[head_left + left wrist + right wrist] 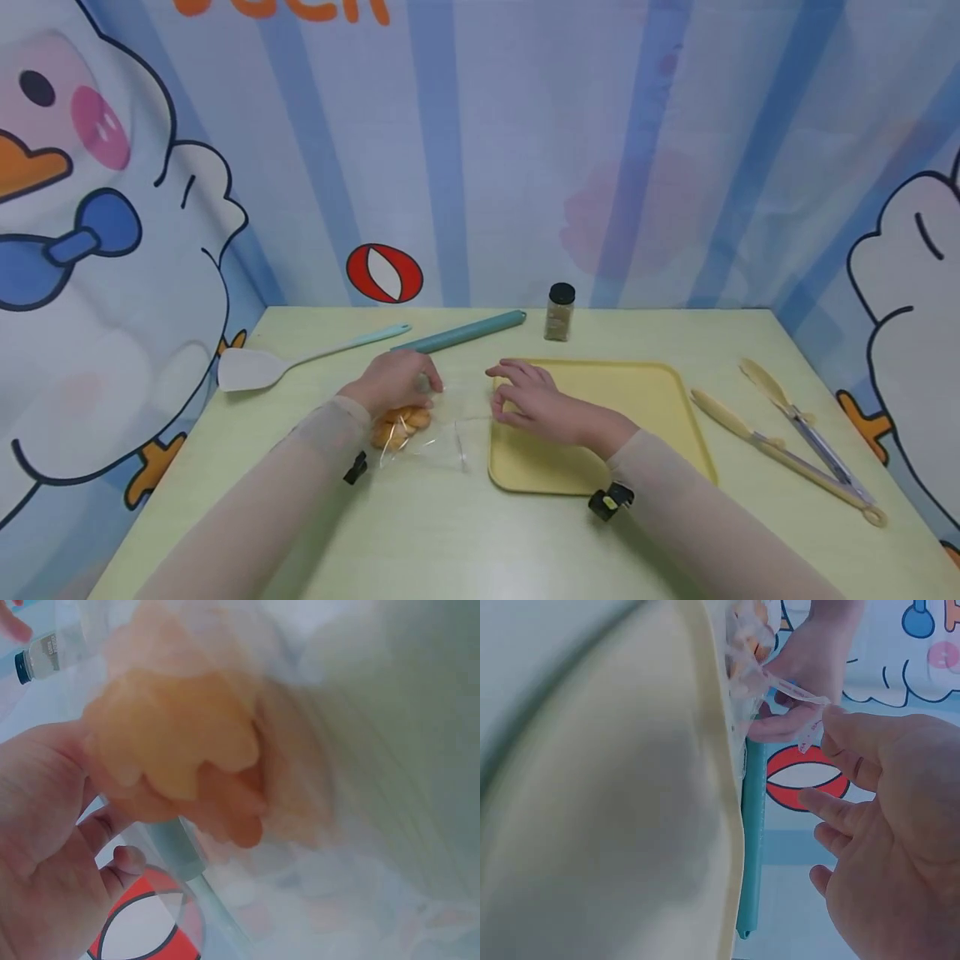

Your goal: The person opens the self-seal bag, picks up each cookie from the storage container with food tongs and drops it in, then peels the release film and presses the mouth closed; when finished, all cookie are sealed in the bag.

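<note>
My left hand (392,379) grips a clear plastic bag (444,450) at the left of the yellow tray (622,382). Inside the bag lies a golden-brown, braided-looking bread (399,427), which fills the middle of the left wrist view. Some left fingers are hidden behind the film. Over the tray's left part, my right hand (555,410) pinches a thin clear strip (793,691) between thumb and forefinger. Faint print shows on this strip, which runs from the bag to the fingertips. The other right fingers are spread and bear nothing.
Behind the hands lie a white spatula (253,369) and a teal rod (468,332). A black-capped spice jar (558,315) stands behind the tray. At the right, tongs (780,454) lie spread on the pale table (480,546). A printed cloth (510,150) backs the table.
</note>
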The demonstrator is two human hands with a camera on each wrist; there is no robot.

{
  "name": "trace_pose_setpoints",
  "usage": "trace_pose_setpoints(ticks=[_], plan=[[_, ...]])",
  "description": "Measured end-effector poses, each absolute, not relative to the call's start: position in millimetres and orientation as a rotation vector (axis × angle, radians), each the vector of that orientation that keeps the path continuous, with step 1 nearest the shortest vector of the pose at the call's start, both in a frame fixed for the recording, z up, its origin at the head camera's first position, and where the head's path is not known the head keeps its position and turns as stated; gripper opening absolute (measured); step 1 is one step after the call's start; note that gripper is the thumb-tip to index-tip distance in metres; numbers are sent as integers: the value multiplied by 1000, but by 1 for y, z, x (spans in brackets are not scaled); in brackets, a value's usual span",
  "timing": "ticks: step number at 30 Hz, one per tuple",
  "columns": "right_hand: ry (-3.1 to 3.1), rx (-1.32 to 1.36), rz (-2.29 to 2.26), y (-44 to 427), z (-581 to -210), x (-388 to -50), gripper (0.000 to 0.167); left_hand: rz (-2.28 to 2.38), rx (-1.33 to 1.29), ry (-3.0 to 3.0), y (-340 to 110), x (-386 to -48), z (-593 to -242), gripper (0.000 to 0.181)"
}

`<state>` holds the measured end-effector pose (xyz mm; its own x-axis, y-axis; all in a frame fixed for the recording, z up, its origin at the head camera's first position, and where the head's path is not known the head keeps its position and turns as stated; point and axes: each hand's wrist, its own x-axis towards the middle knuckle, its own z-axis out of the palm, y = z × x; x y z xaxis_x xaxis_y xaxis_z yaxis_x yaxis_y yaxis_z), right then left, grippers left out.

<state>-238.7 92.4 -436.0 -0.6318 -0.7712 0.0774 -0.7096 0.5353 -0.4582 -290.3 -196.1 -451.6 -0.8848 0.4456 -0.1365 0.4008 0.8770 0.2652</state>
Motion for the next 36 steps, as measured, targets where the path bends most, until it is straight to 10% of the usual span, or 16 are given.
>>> trace_pose_setpoints(ticks=[36], plan=[[2494, -1172, -987, 176, -431, -141, 10, 335, 692, 2881, -193, -282, -446, 21]])
